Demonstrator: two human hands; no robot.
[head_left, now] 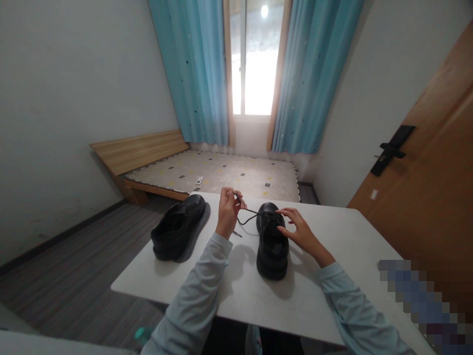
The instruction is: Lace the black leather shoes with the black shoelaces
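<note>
Two black shoes rest on a white table. The nearer one to my hands, the right shoe (pixel 272 251), has its toe pointing away from me and a dark shoelace (pixel 253 211) running out to the left. My left hand (pixel 229 209) pinches that lace above the table, left of the shoe, and a loose lace end hangs below. My right hand (pixel 298 231) is at the shoe's right side, thumb and fingers apart, with fingertips at the lacing and opening. The other shoe (pixel 173 231) stands apart on the left.
The white table (pixel 325 296) has its far edge near a bed (pixel 236 172) with a small white remote (pixel 199 180) on it. A wooden door (pixel 424 162) is on the right. A green object (pixel 142 335) is below the table.
</note>
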